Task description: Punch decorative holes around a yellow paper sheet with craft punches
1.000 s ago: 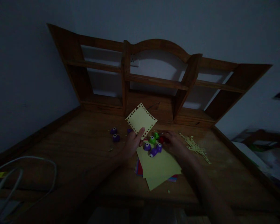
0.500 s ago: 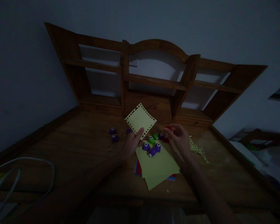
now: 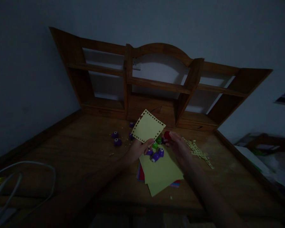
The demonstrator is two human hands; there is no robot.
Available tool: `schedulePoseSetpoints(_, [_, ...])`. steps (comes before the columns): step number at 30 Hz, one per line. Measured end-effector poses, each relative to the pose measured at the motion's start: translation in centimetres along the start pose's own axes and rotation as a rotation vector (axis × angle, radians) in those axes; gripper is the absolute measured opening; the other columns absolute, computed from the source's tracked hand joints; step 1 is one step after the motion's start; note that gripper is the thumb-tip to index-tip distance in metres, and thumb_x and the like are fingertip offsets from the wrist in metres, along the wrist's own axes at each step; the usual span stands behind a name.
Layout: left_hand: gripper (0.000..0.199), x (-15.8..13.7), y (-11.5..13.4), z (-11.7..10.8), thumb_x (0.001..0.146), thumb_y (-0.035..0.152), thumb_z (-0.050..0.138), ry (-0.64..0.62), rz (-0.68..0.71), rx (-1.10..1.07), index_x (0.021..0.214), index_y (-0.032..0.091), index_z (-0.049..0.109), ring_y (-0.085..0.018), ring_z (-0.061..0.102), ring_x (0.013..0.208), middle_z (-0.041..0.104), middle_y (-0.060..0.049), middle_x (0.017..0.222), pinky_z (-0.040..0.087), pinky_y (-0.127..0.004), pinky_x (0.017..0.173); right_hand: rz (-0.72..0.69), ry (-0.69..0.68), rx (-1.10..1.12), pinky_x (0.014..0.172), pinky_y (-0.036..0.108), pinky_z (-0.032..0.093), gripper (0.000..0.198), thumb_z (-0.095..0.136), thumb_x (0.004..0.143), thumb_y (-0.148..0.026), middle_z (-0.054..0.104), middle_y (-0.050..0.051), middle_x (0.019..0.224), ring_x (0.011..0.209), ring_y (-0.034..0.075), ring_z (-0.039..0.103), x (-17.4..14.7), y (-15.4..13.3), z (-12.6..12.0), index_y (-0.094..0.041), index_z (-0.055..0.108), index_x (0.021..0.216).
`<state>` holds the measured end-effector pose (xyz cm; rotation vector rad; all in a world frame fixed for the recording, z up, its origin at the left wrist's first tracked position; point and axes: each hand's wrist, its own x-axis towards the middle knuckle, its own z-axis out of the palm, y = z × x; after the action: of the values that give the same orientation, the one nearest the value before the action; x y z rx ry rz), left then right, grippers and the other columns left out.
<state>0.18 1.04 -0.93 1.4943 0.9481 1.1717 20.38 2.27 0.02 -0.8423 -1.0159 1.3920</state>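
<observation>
My left hand [image 3: 135, 152] pinches the near corner of a pale yellow paper sheet [image 3: 147, 127], whose edges are lined with small punched holes. In my right hand [image 3: 180, 148] is a red craft punch [image 3: 167, 135], just right of the sheet and apart from it. Below the sheet, a green craft punch [image 3: 155, 145] and several purple craft punches [image 3: 161, 151] rest on yellow paper [image 3: 162, 172]. Another green punch [image 3: 159, 140] lies close to my right fingers. The scene is dim, so details are soft.
More purple punches [image 3: 117, 142] stand left of my left hand. Punched yellow strips [image 3: 197, 150] lie on the right, and paper scraps are scattered about. A wooden shelf unit [image 3: 156, 83] rises at the desk's back. A white cable [image 3: 26, 162] loops at the left.
The yellow sheet has turned and shifted slightly right in my left hand. My right hand has brought the red punch left, closer to the sheet.
</observation>
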Motion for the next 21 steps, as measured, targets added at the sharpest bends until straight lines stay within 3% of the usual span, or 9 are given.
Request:
schedulePoseSetpoints(3, [0.033, -0.3, 0.4, -0.1, 0.084, 0.045, 0.054, -0.048, 0.031, 0.018, 0.072, 0.014, 0.057, -0.007, 0.042, 0.039, 0.057, 0.0, 0.057, 0.034, -0.021, 0.042, -0.026, -0.02, -0.049, 0.051, 0.023, 0.047, 0.031, 0.071, 0.076, -0.033, 0.071, 0.003, 0.093, 0.062, 0.012, 0.06, 0.0, 0.0, 0.3, -0.022, 0.068, 0.104])
schedulePoseSetpoints(9, [0.034, -0.7, 1.5, -0.1, 0.084, 0.044, 0.055, -0.031, 0.039, 0.019, 0.065, 0.015, 0.056, -0.008, 0.041, 0.039, 0.056, 0.0, 0.051, 0.037, -0.023, 0.045, 0.006, -0.035, -0.059, 0.074, 0.029, 0.049, 0.031, 0.078, 0.068, -0.026, 0.07, 0.005, 0.098, 0.083, 0.018, 0.063, -0.3, -0.1, 0.7, -0.022, 0.069, 0.097])
schedulePoseSetpoints(17, [0.037, -0.2, 0.4, 0.2, 0.085, 0.05, 0.051, 0.055, -0.009, -0.072, 0.078, 0.014, 0.056, -0.007, 0.042, 0.038, 0.06, -0.002, 0.06, 0.032, -0.021, 0.037, -0.047, -0.018, -0.083, 0.072, 0.028, 0.048, 0.029, 0.076, 0.071, -0.031, 0.069, 0.003, 0.093, 0.072, 0.013, 0.061, -0.6, -0.1, 1.0, -0.022, 0.067, 0.098])
schedulePoseSetpoints(21, [0.037, -0.2, -0.1, 0.3, 0.088, 0.049, 0.048, 0.018, 0.025, -0.042, 0.078, 0.014, 0.055, -0.007, 0.041, 0.037, 0.058, -0.001, 0.056, 0.032, -0.02, 0.037, -0.052, -0.001, -0.118, 0.071, 0.028, 0.048, 0.03, 0.075, 0.072, -0.033, 0.069, 0.003, 0.092, 0.071, 0.013, 0.061, -0.7, -0.3, 1.1, -0.023, 0.067, 0.099])
